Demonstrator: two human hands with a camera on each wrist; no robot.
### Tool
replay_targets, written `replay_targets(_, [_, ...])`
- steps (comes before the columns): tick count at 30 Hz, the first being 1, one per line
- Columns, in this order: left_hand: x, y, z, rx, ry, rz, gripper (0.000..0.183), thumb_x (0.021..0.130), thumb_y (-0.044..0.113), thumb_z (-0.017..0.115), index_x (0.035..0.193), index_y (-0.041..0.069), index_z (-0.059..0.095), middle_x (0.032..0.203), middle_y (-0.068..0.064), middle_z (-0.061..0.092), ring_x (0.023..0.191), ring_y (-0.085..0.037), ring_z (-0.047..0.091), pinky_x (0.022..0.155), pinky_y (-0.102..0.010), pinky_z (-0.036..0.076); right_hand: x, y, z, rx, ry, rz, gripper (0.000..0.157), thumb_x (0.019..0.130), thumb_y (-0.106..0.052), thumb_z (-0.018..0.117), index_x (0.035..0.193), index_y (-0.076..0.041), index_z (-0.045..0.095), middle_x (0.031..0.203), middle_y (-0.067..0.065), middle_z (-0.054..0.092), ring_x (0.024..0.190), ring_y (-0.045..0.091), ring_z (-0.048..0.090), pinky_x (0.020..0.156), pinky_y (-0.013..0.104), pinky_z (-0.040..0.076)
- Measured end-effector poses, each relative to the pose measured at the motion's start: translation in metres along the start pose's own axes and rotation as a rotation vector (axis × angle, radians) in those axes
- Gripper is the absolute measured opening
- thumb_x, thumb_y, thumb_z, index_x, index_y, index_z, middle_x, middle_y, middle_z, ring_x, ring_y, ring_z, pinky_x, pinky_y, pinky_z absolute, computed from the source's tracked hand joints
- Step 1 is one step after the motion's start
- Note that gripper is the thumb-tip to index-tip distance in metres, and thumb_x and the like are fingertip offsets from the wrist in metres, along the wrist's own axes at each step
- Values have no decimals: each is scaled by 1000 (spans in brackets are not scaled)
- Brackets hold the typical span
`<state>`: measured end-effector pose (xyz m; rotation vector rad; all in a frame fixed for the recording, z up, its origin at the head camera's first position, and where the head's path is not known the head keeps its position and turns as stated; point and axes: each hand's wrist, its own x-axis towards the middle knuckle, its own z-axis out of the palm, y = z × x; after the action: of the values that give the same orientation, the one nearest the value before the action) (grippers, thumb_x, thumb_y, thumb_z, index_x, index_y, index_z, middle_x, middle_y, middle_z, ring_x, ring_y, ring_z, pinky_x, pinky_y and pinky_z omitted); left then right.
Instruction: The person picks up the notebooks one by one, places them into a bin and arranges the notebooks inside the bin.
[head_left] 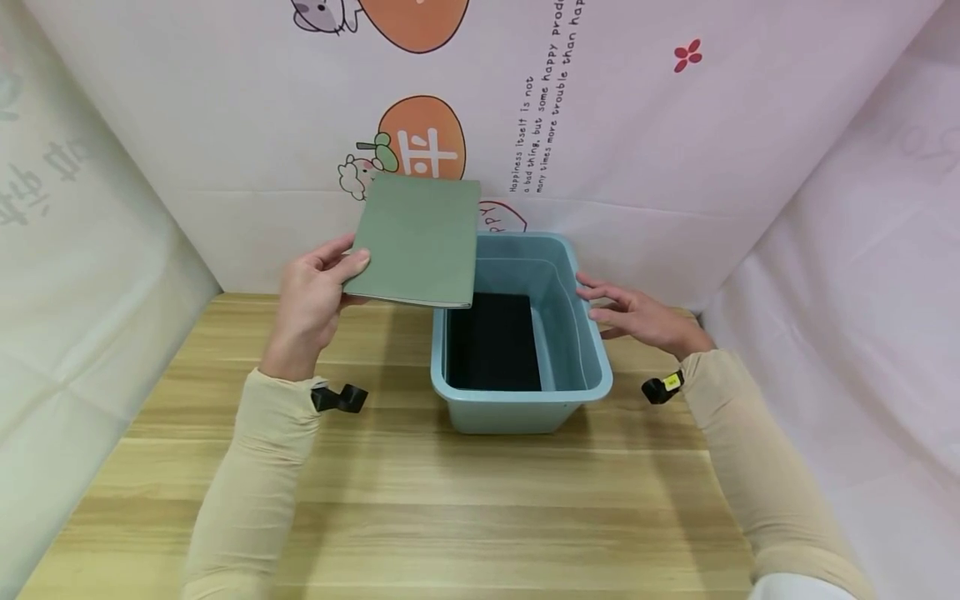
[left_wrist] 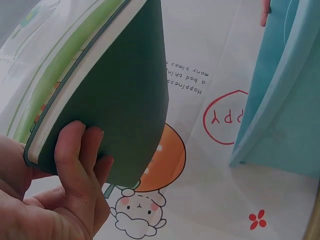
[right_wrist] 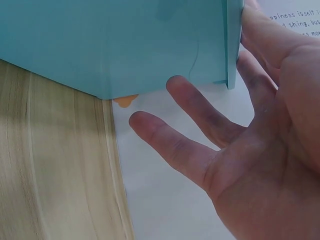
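Observation:
A green notebook hangs above the left far part of a light blue plastic bin. My left hand grips it by its near left corner, thumb on top and fingers beneath; the left wrist view shows the fingers against the cover and the pale page edges. Inside the bin a flat black rectangular thing lies along the left side. My right hand is at the bin's right rim, fingers spread and mostly straight. In the right wrist view two fingers stand apart from the bin wall.
The bin stands on a wood-grain table close to a white printed cloth at the back. More white cloth hangs at both sides. A small black device sits at each wrist.

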<state>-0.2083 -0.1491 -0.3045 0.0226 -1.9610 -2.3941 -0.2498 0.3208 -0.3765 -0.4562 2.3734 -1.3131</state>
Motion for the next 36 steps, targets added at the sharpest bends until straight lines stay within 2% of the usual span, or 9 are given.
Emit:
replay_targets(6, [6, 4, 11, 6, 34, 19, 51, 97, 15, 70, 144, 1, 57, 105, -2, 65, 71, -7, 71, 55, -19, 56, -1, 0, 0, 5, 6, -3, 48, 104, -38, 59, 149, -23, 51, 168, -27, 17, 141, 10, 50, 103, 46, 55])
replay_targets(11, [10, 8, 22, 17, 32, 18, 47, 97, 14, 70, 142, 2, 59, 105, -2, 66, 71, -7, 71, 56, -20, 57, -2, 2, 1, 7, 0, -9, 48, 104, -38, 58, 149, -21, 51, 168, -27, 17, 143, 15, 49, 103, 46, 56])
replay_targets(14, [10, 11, 29, 43, 26, 24, 46, 97, 15, 70, 141, 3, 61, 104, -2, 65, 71, -8, 72, 57, -21, 58, -2, 4, 1, 8, -2, -12, 48, 105, -37, 58, 149, -21, 51, 169, -26, 16, 143, 17, 49, 101, 46, 56])
replay_targets(22, [10, 17, 47, 138, 17, 85, 43, 99, 16, 68, 139, 3, 62, 100, -2, 64, 72, -8, 73, 58, -22, 59, -1, 3, 0, -11, 1, -3, 49, 104, -40, 58, 149, -23, 51, 168, -29, 15, 139, 11, 53, 101, 43, 57])
replay_targets(29, [14, 19, 59, 78, 22, 98, 38, 100, 13, 65, 137, 4, 64, 110, -7, 66, 76, -11, 73, 59, -24, 60, 0, 1, 1, -48, 14, -30, 48, 105, -39, 57, 149, -22, 51, 169, -24, 17, 146, 23, 46, 105, 47, 53])
replay_targets(36, [20, 19, 69, 25, 40, 87, 35, 99, 9, 65, 133, 3, 67, 113, -10, 65, 68, -10, 73, 54, -24, 58, 0, 2, 4, -50, 12, -55, 48, 107, -33, 55, 151, -17, 48, 171, -20, 14, 151, 28, 38, 109, 52, 49])
